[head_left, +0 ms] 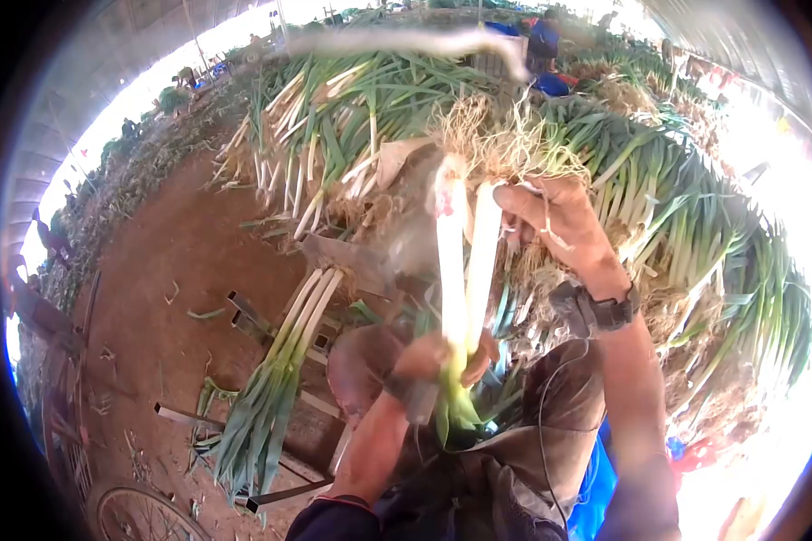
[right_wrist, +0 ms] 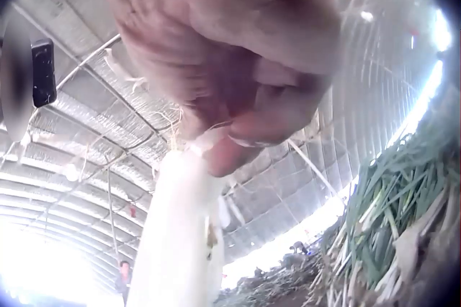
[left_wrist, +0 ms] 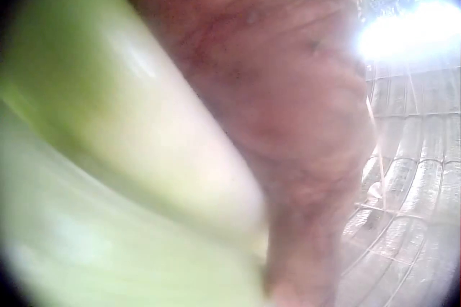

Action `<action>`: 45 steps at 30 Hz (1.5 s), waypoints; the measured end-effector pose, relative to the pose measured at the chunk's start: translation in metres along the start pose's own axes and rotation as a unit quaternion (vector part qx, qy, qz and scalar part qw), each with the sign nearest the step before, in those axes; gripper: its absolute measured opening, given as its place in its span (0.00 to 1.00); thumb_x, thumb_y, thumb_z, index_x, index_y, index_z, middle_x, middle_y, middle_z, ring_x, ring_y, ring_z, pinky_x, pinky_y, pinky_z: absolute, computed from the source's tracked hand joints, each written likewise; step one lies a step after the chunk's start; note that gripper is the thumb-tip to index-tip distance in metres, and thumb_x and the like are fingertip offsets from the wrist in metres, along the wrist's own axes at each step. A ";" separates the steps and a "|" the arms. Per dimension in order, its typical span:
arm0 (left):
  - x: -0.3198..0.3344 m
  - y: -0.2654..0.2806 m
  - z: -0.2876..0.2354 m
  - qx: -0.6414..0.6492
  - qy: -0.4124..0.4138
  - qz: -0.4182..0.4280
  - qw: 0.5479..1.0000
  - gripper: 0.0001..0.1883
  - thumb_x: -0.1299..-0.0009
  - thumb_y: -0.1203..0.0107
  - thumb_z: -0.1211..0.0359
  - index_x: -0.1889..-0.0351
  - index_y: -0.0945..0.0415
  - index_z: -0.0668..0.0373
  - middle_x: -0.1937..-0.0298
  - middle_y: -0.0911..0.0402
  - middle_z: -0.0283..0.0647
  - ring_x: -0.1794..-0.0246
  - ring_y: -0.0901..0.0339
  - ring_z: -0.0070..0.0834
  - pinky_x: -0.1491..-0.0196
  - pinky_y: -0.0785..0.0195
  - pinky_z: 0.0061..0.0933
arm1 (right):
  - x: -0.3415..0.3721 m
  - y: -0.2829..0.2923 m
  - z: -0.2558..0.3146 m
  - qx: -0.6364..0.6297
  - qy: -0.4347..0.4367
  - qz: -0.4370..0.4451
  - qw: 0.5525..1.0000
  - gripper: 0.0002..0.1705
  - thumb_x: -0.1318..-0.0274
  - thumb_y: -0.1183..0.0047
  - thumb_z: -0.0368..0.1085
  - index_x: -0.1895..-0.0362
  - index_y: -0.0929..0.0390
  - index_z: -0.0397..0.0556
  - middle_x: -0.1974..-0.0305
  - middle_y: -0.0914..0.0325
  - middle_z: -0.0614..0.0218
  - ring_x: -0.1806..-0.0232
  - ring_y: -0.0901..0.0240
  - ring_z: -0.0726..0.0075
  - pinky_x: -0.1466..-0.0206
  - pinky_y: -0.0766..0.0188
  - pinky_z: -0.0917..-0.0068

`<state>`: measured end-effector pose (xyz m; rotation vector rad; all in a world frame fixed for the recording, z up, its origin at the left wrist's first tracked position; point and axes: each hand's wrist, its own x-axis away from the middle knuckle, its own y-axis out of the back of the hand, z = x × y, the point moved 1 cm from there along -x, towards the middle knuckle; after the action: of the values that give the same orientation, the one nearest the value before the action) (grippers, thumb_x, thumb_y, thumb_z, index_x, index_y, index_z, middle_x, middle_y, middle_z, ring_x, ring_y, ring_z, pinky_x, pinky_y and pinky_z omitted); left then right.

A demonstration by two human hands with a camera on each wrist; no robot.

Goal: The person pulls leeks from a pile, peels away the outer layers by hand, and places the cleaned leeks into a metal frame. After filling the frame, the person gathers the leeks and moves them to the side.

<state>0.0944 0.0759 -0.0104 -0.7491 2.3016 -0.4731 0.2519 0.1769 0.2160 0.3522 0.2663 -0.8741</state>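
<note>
On my head feed, the left hand (head_left: 429, 358) grips two leeks (head_left: 482, 257) at centre, where white turns green; the right hand (head_left: 558, 215), at two o'clock, pinches near their roots (head_left: 505, 149). Open dirt (head_left: 158, 298) lies toward nine; a leek heap (head_left: 749, 248) crowds three.

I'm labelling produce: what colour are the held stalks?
The stalks are white, turning green at the left hand; the head view shows this best.

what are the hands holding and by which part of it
Two leeks: the left hand grips them where the white stalks turn green, and the right hand pinches one at its root end.
</note>
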 end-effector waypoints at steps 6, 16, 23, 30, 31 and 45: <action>-0.006 -0.020 -0.013 0.020 0.023 -0.038 0.999 0.44 0.42 0.30 0.44 0.47 0.30 0.77 0.72 0.24 0.40 0.74 0.27 0.23 0.72 0.34 0.23 | 0.002 0.041 -0.005 -0.005 0.016 -0.101 0.995 0.12 0.32 0.40 0.40 0.56 0.13 0.46 0.75 0.22 0.75 0.75 0.27 0.83 0.74 0.30 0.80; 0.008 -0.015 0.009 0.074 0.054 -0.025 0.996 0.42 0.44 0.27 0.47 0.49 0.28 0.76 0.72 0.24 0.40 0.73 0.26 0.26 0.71 0.32 0.26 | 0.009 0.034 -0.060 0.365 -0.160 0.097 0.912 0.35 0.35 0.45 0.59 0.37 0.25 0.43 0.60 0.16 0.59 0.57 0.22 0.65 0.44 0.23 0.70; -0.005 -0.029 0.001 0.059 0.064 -0.079 0.993 0.41 0.49 0.25 0.46 0.53 0.25 0.74 0.74 0.22 0.43 0.77 0.24 0.31 0.72 0.30 0.31 | 0.002 0.025 -0.067 -0.133 -0.172 0.150 0.964 0.38 0.46 0.33 0.52 0.37 0.28 0.43 0.45 0.19 0.54 0.45 0.20 0.60 0.41 0.24 0.69; -0.013 -0.038 0.003 0.085 0.096 -0.109 0.986 0.40 0.51 0.24 0.49 0.53 0.25 0.74 0.73 0.21 0.46 0.76 0.22 0.34 0.72 0.29 0.32 | 0.009 0.042 -0.097 -0.374 -0.070 0.141 0.914 0.21 0.44 0.31 0.36 0.47 0.18 0.42 0.52 0.15 0.61 0.54 0.17 0.67 0.47 0.19 0.70; -0.014 -0.038 0.003 0.088 0.104 -0.109 0.985 0.39 0.51 0.24 0.50 0.53 0.25 0.74 0.73 0.21 0.46 0.76 0.22 0.34 0.72 0.29 0.33 | 0.012 0.053 -0.104 -0.120 -0.124 0.053 0.983 0.20 0.42 0.32 0.37 0.47 0.18 0.42 0.53 0.14 0.61 0.53 0.17 0.65 0.45 0.20 0.69; -0.017 -0.024 0.011 0.092 0.094 -0.008 0.991 0.35 0.38 0.32 0.45 0.51 0.25 0.69 0.68 0.21 0.43 0.70 0.22 0.29 0.67 0.29 0.28 | -0.045 0.057 -0.030 -0.106 0.189 0.274 0.937 0.33 0.28 0.54 0.62 0.40 0.20 0.47 0.26 0.38 0.57 0.42 0.23 0.58 0.36 0.26 0.67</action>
<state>0.1223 0.0665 0.0022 -0.6558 2.3852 -0.7799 0.2663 0.2543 0.2161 0.3668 0.5812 -0.2166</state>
